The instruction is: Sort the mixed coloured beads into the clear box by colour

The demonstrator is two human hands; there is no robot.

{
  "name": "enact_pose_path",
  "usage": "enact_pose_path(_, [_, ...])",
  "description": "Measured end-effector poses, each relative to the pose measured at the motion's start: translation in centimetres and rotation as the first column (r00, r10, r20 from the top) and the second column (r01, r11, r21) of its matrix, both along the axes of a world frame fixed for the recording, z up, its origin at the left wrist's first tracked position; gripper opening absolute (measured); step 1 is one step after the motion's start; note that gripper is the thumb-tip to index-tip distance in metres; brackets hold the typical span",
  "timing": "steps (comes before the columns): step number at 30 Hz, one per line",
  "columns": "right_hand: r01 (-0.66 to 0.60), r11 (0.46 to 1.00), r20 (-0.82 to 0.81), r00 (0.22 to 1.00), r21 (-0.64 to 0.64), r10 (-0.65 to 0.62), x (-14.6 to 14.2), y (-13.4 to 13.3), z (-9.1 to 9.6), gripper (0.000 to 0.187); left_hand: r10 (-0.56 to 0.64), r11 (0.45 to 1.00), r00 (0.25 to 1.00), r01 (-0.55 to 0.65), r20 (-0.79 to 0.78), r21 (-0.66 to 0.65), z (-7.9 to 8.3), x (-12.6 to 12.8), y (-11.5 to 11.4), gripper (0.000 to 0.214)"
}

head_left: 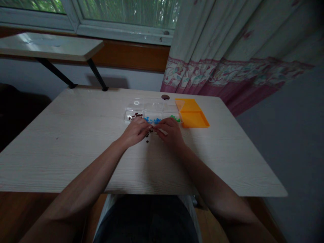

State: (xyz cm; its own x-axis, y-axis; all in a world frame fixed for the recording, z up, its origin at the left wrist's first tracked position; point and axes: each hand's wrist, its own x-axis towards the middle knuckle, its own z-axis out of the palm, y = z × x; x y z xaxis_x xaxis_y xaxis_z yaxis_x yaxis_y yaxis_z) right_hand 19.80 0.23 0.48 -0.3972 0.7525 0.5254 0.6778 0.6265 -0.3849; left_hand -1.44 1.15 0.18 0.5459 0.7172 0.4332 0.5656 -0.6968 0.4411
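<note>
My left hand (136, 131) and my right hand (170, 131) meet at the middle of the pale wooden table (76, 148). Their fingertips are pinched together on some small dark pieces (150, 130); what exactly they grip is too small to name. One loose dark piece (147, 141) lies on the table just below the hands. Right behind the hands sits a clear compartment box (152, 109). It holds dark brown pieces (134, 116) at the left, blue pieces (152, 119) in the middle and green pieces (175, 118) at the right.
An orange lid (192, 114) lies open to the right of the clear box. A small dark round object (165, 97) rests near the table's far edge. A second tabletop (48, 45) stands at the back left under a window. A patterned curtain (227, 60) hangs at the right.
</note>
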Motion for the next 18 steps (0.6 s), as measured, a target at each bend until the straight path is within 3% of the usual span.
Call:
enact_pose_path(5, [0.002, 1.0, 0.0, 1.0, 0.029, -0.002, -0.3, -0.3, 0.4, 0.016, -0.048, 0.998, 0.996, 0.05, 0.072, -0.029, -0.1, 0.0, 0.0, 0.028])
enact_pose_path(11, [0.016, 0.999, 0.015, 1.0, 0.036, -0.017, -0.2, -0.1, 0.1, 0.018, -0.009, 1.0, 0.994, 0.008, 0.105, 0.006, -0.2, -0.1, 0.3, 0.025])
enact_pose_path(18, [0.025, 0.999, 0.16, 0.987, -0.039, -0.019, 0.2, 0.1, -1.1, 0.023, 0.227, 0.969, 0.961, -0.239, 0.156, 0.063, -0.4, -0.5, 0.6, 0.026])
